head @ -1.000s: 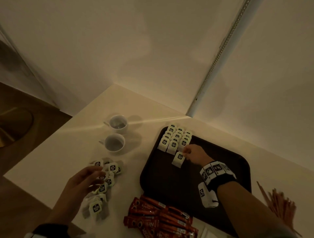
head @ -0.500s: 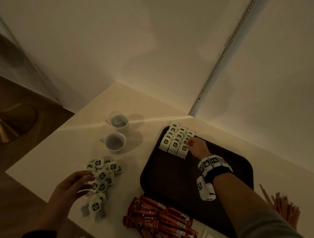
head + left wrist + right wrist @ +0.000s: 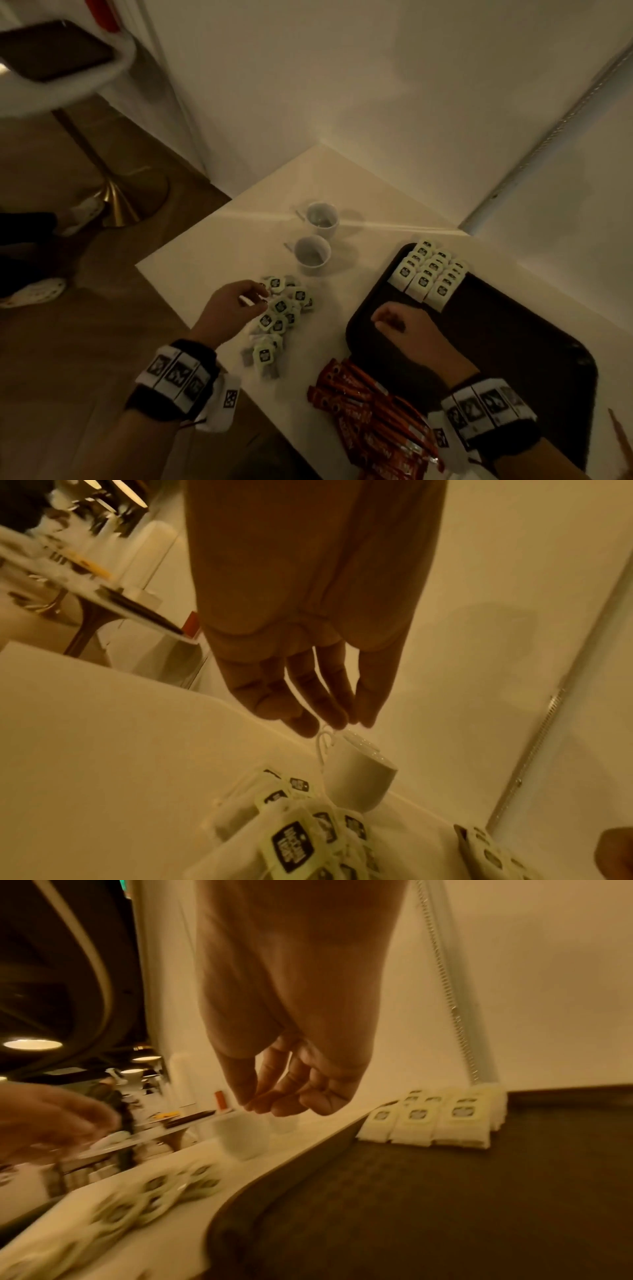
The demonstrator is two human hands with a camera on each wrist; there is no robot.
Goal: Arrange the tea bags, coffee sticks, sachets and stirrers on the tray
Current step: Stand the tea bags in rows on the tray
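Head view: left hand (image 3: 233,308), fingers relaxed, hovers over loose tea bags (image 3: 281,308) on the bench (image 3: 212,253); right hand (image 3: 407,325), empty and loosely curled, over the tray (image 3: 513,329). Next: pinch one bag, extend the rows (image 3: 428,274).

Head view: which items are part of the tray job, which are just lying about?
Job:
- tray
- arranged tea bags on the tray
- loose tea bags on the table
- coffee sticks
- stirrers, barely in view

Lying about:
- two cups
- stool on the floor
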